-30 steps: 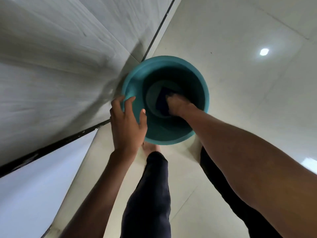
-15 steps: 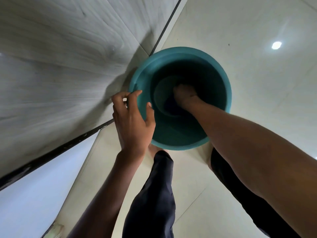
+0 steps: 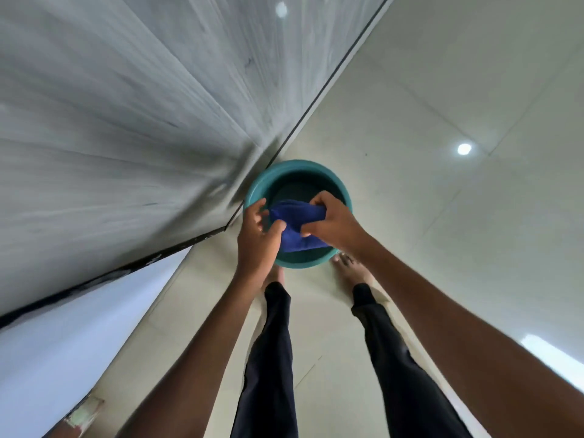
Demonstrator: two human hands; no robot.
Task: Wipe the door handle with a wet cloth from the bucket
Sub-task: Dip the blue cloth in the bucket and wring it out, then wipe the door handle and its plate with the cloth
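Note:
A teal bucket [image 3: 295,171] stands on the pale floor tiles just beyond my bare feet. Above its opening I hold a dark blue cloth [image 3: 297,216] bunched between both hands. My right hand [image 3: 335,221] grips the cloth's right side with fingers curled around it. My left hand [image 3: 257,238] pinches the cloth's left end with thumb and fingers. The inside of the bucket is dark, so I cannot tell whether it holds water. No door handle is in view.
A grey wood-grain door or wall panel [image 3: 126,137] rises on the left, close to the bucket, with a black strip [image 3: 177,246] along its base. A white wall [image 3: 47,358] lies nearer on the left. Glossy floor tiles [image 3: 442,216] extend to the right.
My right hand came up out of the bucket with the blue cloth. My left hand left the bucket's rim and took hold of the cloth. The view rose away from the bucket.

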